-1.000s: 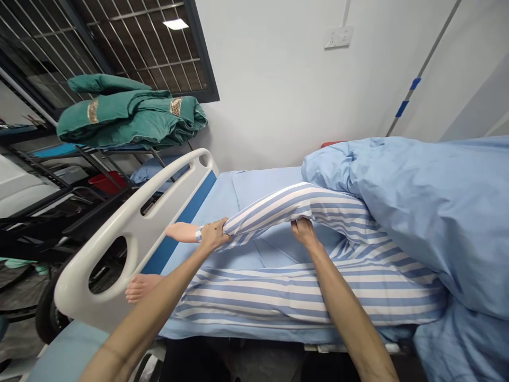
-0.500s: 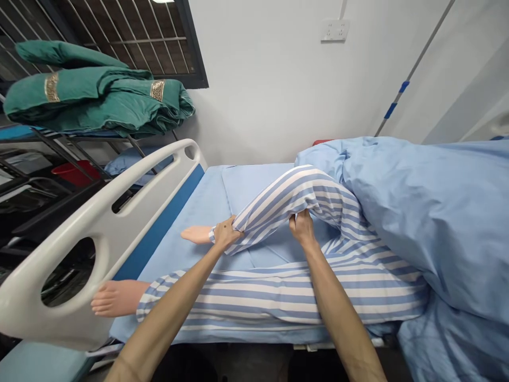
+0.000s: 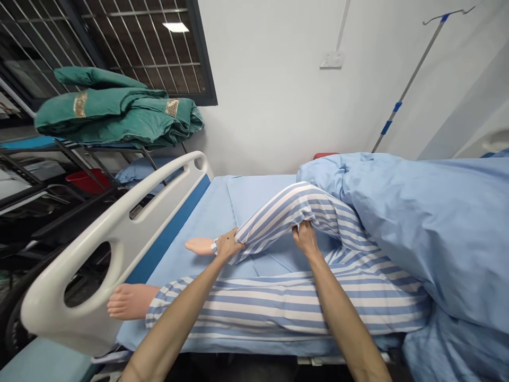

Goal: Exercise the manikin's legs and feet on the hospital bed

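Note:
Two legs in blue-and-white striped pajama trousers lie on the bed, and their smooth bare feet look like a manikin's. My left hand [image 3: 229,245] is wrapped around the lower shin of the far leg [image 3: 274,216], just above its foot [image 3: 199,245]. Under the same leg's bent knee is my right hand [image 3: 305,237], its fingers curled up against the striped cloth and partly hidden by it. Straight along the near side of the bed lies the other leg [image 3: 270,305], its foot [image 3: 132,301] close to the footboard. My forearms pass over this near leg.
A white footboard [image 3: 119,233] closes the left end of the bed. A bunched blue quilt [image 3: 413,212] covers the right part. Beyond the footboard, folded green bedding [image 3: 119,114] rests on a rack near a red basin [image 3: 88,180]. An IV pole [image 3: 413,77] stands by the wall.
The far leg's knee has bent more and risen. Its foot has slid right, away from the footboard, with my left hand on the shin. My right hand has stayed under the knee.

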A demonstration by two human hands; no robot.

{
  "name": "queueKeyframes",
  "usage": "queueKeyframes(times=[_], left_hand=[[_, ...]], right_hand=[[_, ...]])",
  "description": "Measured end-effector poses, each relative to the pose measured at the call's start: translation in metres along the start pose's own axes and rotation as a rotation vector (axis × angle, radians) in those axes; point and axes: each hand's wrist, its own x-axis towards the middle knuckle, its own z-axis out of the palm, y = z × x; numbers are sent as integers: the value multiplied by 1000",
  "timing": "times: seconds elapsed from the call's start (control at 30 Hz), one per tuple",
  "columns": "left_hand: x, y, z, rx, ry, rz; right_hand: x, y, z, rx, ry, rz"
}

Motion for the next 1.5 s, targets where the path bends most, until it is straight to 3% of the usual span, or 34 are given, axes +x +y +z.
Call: queueKeyframes(times=[0.33, 0.5, 0.77, 1.0, 1.5], left_hand=[[6, -62, -99, 272, 24, 137], [9, -78, -115, 365, -2, 194], [19, -100, -100, 445, -2, 272], [38, -114, -78, 530, -11, 360], [48, -145, -6, 495, 50, 462]], right_hand=[[-9, -16, -8, -126, -292, -49], [-15, -20, -8, -126, -466, -75], [-23, -17, 6, -23, -635, -169], [-31, -9, 26, 90, -797, -135], [-32, -2, 36, 42, -1015, -26]])
